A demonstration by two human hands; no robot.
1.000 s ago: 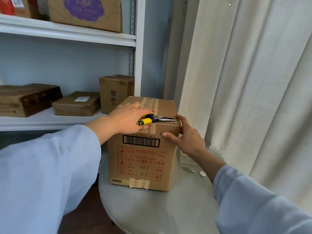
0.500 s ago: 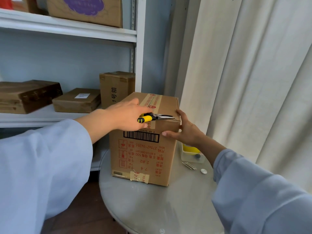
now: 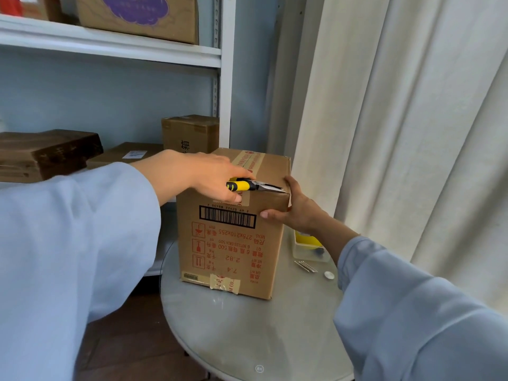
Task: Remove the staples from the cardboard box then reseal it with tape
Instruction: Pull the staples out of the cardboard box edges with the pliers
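Head view, looking down over 2 pale blue sleeves: a person works at the top front edge of a cardboard box (image 3: 231,243) standing upright on a round glass-topped table (image 3: 247,339). The left hand (image 3: 209,177) reaches across the box top with its fingers curled around the yellow and black handles of a pair of pliers (image 3: 255,186); the thumb lies against the front face just below the handles. The metal nose of the pliers points away from those fingers toward the right corner of the box, lying along the top front edge; whether its tips have hold of a staple cannot be told.

The right hand (image 3: 295,213) steadies that same corner. Its thumb presses flat on the front face beside the barcode, while its fingers wrap over the top edge and the side, almost meeting the pliers' tip. A strip of printed tape (image 3: 248,160) runs over the box top, just beyond the left hand's knuckles, and down the front under its thumb.

Beyond the right wrist, on the table, sit a clear container (image 3: 308,250) with something yellow inside, a few thin metal pins (image 3: 305,266) and a small white disc (image 3: 329,275). Behind the left arm, white shelves (image 3: 110,48) hold more boxes. Pale curtains (image 3: 412,119) hang past the right hand.
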